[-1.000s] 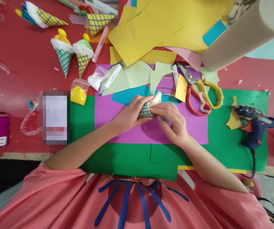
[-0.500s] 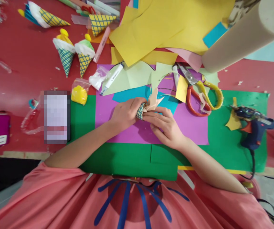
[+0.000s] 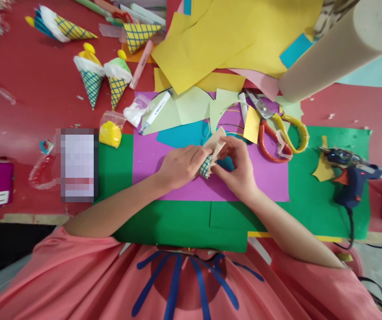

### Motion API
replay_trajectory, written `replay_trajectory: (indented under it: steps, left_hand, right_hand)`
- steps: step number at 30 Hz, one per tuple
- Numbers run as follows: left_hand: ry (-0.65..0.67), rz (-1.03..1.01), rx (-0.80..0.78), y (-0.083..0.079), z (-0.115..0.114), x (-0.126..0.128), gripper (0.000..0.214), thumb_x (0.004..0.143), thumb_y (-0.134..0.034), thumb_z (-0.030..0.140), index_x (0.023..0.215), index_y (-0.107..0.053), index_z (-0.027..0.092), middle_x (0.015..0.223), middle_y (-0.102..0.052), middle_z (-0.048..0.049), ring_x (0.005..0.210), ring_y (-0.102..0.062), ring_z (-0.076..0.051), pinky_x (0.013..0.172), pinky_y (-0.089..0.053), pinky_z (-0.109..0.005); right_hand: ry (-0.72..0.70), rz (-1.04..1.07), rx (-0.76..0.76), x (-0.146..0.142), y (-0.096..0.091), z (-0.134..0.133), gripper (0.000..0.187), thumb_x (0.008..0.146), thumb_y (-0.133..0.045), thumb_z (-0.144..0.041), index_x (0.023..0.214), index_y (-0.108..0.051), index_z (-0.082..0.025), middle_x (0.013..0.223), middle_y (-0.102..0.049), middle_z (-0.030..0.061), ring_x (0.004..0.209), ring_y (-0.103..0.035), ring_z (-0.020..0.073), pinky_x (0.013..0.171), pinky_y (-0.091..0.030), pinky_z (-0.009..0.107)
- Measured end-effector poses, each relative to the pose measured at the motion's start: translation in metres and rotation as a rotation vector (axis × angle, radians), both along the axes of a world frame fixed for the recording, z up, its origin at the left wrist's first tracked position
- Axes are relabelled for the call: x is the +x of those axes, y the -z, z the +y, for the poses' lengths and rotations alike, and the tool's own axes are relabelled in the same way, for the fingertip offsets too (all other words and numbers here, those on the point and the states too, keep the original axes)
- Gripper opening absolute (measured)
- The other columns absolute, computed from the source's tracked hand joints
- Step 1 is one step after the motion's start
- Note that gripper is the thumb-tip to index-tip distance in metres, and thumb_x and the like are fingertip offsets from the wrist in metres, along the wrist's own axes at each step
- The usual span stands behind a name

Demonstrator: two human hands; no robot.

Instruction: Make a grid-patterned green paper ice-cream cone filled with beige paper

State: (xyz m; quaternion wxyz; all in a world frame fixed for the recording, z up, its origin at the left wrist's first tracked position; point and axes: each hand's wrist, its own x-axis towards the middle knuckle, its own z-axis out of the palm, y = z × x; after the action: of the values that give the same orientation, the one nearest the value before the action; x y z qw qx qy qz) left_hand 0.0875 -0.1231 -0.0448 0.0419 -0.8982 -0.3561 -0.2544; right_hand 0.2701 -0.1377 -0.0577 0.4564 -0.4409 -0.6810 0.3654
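Note:
My left hand (image 3: 183,166) is closed around a small paper cone (image 3: 204,167) with a dark grid pattern. Pale peach paper (image 3: 215,141) sticks up out of the cone's wide end. At that paper's right edge, my right hand (image 3: 239,166) pinches with thumb and fingertips curled. Both hands are above a purple sheet (image 3: 267,178), near a blue paper piece (image 3: 184,135). The cone's tip is hidden in my left hand.
Scissors (image 3: 269,138) with red and yellow handles lie right of my hands. Farther right is a blue glue gun (image 3: 354,182). A white marker (image 3: 156,111), bagged yellow clay (image 3: 110,133) and finished paper cones (image 3: 91,80) lie left. A thick pale roll (image 3: 324,58) stands back right.
The cone has turned in my left hand, showing more of its patterned side. My right hand has gone from flat, extended fingers to a curled pinch at the peach paper.

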Motion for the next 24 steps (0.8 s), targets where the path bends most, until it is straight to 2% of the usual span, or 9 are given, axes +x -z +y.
replay_trajectory:
  steps: [2, 3, 5, 8, 12, 14, 17, 21, 24]
  left_hand:
    - [0.006, 0.014, -0.020, -0.001, -0.001, 0.000, 0.015, 0.095, -0.045, 0.022, 0.102, -0.055, 0.013, 0.071, -0.063, -0.0025, 0.064, -0.060, -0.016, 0.055, -0.037, -0.028]
    - [0.009, 0.015, -0.031, -0.001, -0.001, 0.000, 0.015, 0.095, -0.046, 0.021, 0.103, -0.055, 0.013, 0.072, -0.063, -0.0025, 0.065, -0.061, -0.016, 0.055, -0.037, -0.028]
    - [0.015, 0.004, -0.058, -0.002, -0.001, 0.000, 0.016, 0.094, -0.048, 0.022, 0.105, -0.054, 0.013, 0.074, -0.065, -0.0027, 0.066, -0.061, -0.016, 0.056, -0.037, -0.028]
    - [0.011, -0.015, -0.103, -0.002, -0.001, -0.001, 0.017, 0.093, -0.050, 0.023, 0.107, -0.054, 0.014, 0.076, -0.066, -0.0030, 0.068, -0.063, -0.017, 0.056, -0.039, -0.028]
    - [-0.042, 0.028, -0.194, -0.001, -0.002, 0.000, 0.019, 0.090, -0.049, 0.019, 0.108, -0.054, 0.016, 0.082, -0.068, -0.0034, 0.075, -0.066, -0.018, 0.058, -0.043, -0.027]
    - [-0.064, 0.041, -0.263, -0.002, -0.002, 0.000, 0.023, 0.088, -0.053, 0.020, 0.110, -0.054, 0.017, 0.089, -0.070, -0.0039, 0.081, -0.068, -0.018, 0.062, -0.045, -0.027]
    - [-0.109, 0.029, -0.387, -0.002, -0.001, -0.002, 0.029, 0.084, -0.059, 0.022, 0.113, -0.053, 0.019, 0.099, -0.070, -0.0043, 0.089, -0.068, -0.019, 0.066, -0.048, -0.027]
    - [-0.223, 0.004, -0.494, 0.000, 0.002, -0.006, 0.034, 0.081, -0.060, 0.018, 0.114, -0.052, 0.021, 0.105, -0.070, -0.0039, 0.094, -0.067, -0.020, 0.070, -0.049, -0.028]
    - [-0.230, -0.032, -0.495, 0.001, 0.003, -0.007, 0.031, 0.080, -0.059, 0.019, 0.111, -0.053, 0.021, 0.102, -0.070, -0.0031, 0.093, -0.067, -0.020, 0.072, -0.049, -0.028]
  right_hand:
    - [-0.001, -0.075, 0.070, 0.003, -0.002, 0.004, 0.063, 0.074, -0.071, -0.015, 0.130, -0.044, -0.029, 0.127, -0.052, 0.0101, 0.116, -0.054, 0.0258, 0.091, -0.053, 0.043]
    - [-0.013, -0.106, 0.100, 0.005, -0.004, 0.006, 0.061, 0.074, -0.072, -0.016, 0.127, -0.046, -0.028, 0.135, -0.047, 0.0115, 0.125, -0.049, 0.0285, 0.096, -0.050, 0.046]
    - [-0.021, -0.147, 0.138, 0.006, -0.007, 0.008, 0.045, 0.075, -0.072, -0.019, 0.114, -0.052, -0.026, 0.140, -0.045, 0.0122, 0.131, -0.046, 0.0305, 0.100, -0.047, 0.049]
    - [0.016, -0.178, 0.203, 0.005, -0.011, 0.005, 0.021, 0.080, -0.069, -0.020, 0.095, -0.055, -0.024, 0.126, -0.056, 0.0110, 0.116, -0.057, 0.0270, 0.092, -0.050, 0.046]
    - [0.017, -0.243, 0.369, 0.001, -0.012, -0.001, 0.015, 0.084, -0.063, -0.015, 0.087, -0.052, -0.025, 0.092, -0.066, 0.0044, 0.084, -0.063, 0.0200, 0.072, -0.051, 0.038]
    - [0.025, -0.252, 0.406, 0.001, -0.012, -0.003, 0.016, 0.084, -0.061, -0.012, 0.087, -0.051, -0.025, 0.085, -0.066, 0.0027, 0.076, -0.061, 0.0184, 0.066, -0.050, 0.035]
    - [-0.010, -0.254, 0.406, 0.001, -0.012, -0.004, 0.017, 0.084, -0.058, -0.009, 0.092, -0.054, -0.023, 0.084, -0.068, 0.0036, 0.077, -0.063, 0.0185, 0.068, -0.052, 0.035]
    - [-0.129, -0.304, 0.401, 0.002, -0.016, -0.006, 0.023, 0.086, -0.056, -0.014, 0.108, -0.059, -0.020, 0.103, -0.071, 0.0097, 0.101, -0.066, 0.0226, 0.085, -0.054, 0.040]
    - [-0.161, -0.352, 0.398, 0.001, -0.018, -0.008, 0.027, 0.088, -0.054, -0.016, 0.114, -0.060, -0.018, 0.117, -0.067, 0.0132, 0.114, -0.062, 0.0247, 0.093, -0.053, 0.043]
